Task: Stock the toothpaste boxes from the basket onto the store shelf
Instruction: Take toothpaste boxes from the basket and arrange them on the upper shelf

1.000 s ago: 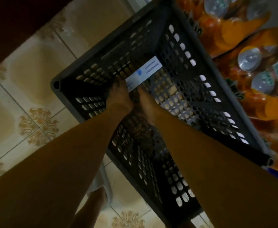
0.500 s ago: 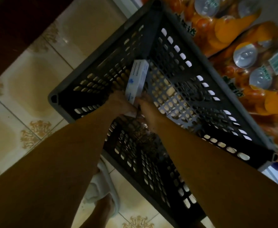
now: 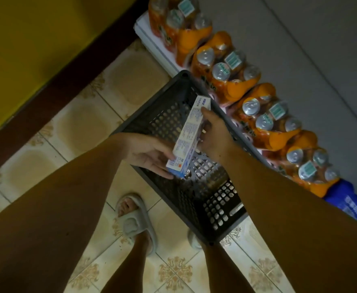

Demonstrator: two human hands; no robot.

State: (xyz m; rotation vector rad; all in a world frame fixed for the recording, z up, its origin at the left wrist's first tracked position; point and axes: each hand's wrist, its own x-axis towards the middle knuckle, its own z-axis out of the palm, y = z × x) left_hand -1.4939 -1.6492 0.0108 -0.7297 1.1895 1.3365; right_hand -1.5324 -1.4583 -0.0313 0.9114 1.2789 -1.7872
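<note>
A white and blue toothpaste box [image 3: 189, 136] is held above the dark grey perforated basket [image 3: 165, 115] that stands on the tiled floor. My left hand [image 3: 150, 157] grips the box's lower end. My right hand [image 3: 214, 135] holds its upper part from the right side. The box is tilted, its far end pointing up and right. Through the basket's holes I see only floor; any other boxes in it are not visible. The store shelf's lowest board [image 3: 152, 45] runs along the right.
Shrink-wrapped packs of orange soda bottles [image 3: 226, 68] line the low shelf just right of the basket. A blue pack [image 3: 348, 201] follows them. My feet in pale slippers [image 3: 135, 220] stand beside the basket. A yellow wall with dark skirting [image 3: 46, 96] is at left.
Both hands were down inside the basket on the box; they have lifted it out and above the basket. The view has pulled back and up.
</note>
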